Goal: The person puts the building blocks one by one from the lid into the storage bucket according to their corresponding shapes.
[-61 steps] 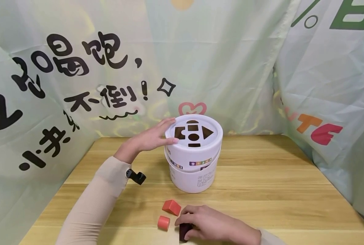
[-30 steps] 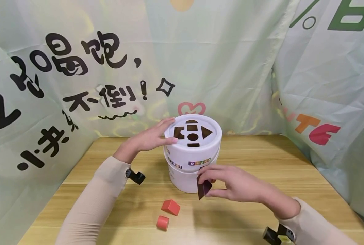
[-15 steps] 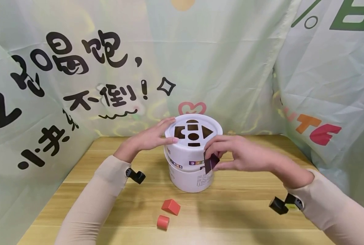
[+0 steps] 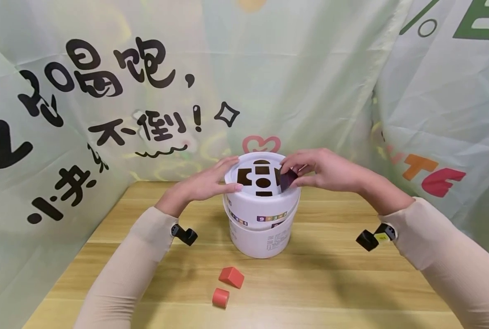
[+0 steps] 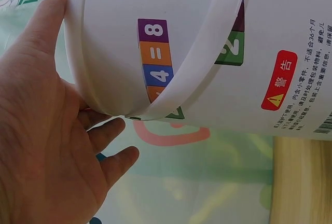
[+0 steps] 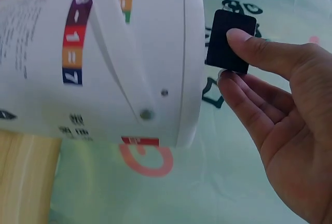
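A white shape-sorter bucket [image 4: 248, 242] stands upright on the wooden table, its lid [image 4: 250, 194] cut with several dark shaped holes. On the lid's left edge rests my left hand [image 4: 205, 183], thumb over the rim and fingers stretched along the far side; the left wrist view shows the fingers [image 5: 111, 136] fairly straight beside the bucket. My right hand [image 4: 332, 171] pinches a dark purple triangular block [image 4: 287, 180] between thumb and fingertips, over the triangular hole, which it partly covers. From the right wrist, the block shows a dark rectangular face [image 6: 220, 35] just above the lid.
In front of the bucket lie a red triangular block [image 4: 231, 277] and a red cylinder [image 4: 220, 298]. Printed curtains [image 4: 310, 91] enclose the table's [image 4: 343, 301] back and sides. Small black cameras [image 4: 368, 240] sit on both wrists.
My right hand has picked the dark triangular block off the front of the table and raised it past the bucket's right side to the lid. The left hand has stayed on the rim.
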A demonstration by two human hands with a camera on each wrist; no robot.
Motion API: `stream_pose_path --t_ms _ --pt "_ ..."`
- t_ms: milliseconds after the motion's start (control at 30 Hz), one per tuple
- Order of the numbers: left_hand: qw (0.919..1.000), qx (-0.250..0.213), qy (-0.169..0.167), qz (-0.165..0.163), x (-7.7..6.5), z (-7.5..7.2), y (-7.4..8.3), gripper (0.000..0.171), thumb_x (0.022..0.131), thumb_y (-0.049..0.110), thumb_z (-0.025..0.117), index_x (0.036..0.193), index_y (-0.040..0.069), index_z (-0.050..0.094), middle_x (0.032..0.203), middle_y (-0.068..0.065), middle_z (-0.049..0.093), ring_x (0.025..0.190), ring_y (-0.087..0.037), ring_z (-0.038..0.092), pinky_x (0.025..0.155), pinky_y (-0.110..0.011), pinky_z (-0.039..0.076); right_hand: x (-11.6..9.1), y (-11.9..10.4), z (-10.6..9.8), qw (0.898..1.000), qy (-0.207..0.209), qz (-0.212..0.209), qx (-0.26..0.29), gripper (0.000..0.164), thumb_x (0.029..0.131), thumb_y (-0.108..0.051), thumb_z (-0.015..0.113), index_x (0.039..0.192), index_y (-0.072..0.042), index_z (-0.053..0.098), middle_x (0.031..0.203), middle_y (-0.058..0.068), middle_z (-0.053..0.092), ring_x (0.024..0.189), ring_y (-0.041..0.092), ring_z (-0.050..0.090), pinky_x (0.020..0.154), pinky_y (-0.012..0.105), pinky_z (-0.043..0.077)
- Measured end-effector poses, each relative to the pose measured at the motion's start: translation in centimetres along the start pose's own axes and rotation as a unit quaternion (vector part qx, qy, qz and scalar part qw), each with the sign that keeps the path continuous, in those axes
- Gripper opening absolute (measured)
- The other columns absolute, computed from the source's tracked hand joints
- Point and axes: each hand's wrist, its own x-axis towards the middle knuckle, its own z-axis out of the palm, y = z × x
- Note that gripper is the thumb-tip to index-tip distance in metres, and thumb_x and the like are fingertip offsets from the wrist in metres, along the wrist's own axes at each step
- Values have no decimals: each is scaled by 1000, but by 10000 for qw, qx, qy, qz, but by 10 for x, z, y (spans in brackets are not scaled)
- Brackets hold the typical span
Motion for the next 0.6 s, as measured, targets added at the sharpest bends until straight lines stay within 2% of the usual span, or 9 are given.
stream_pose_path --t_ms 133,300,600 --pt "10000 -15 4 -29 1 0 0 96 87 67 56 159 18 13 163 3 9 145 -26 19 112 -54 24 10 10 -5 9995 15 91 -310 27 83 -4 77 108 -12 70 117 0 63 96 17 64 85 34 55" --pt "10000 -4 -5 -37 2 0 0 96 87 68 56 159 19 13 163 3 9 146 -25 17 113 -54 23 21 17 -9 9979 -166 304 -547 27 83 -3 77 109 -11 70 121 2 62 98 19 64 86 34 54" --pt "10000 37 11 -30 1 0 -1 96 87 67 56 158 18 14 163 3 10 145 -27 21 111 -56 26 34 26 -7 9959 -518 538 -506 29 83 -8 78 111 -14 72 123 1 64 100 19 65 87 36 53"
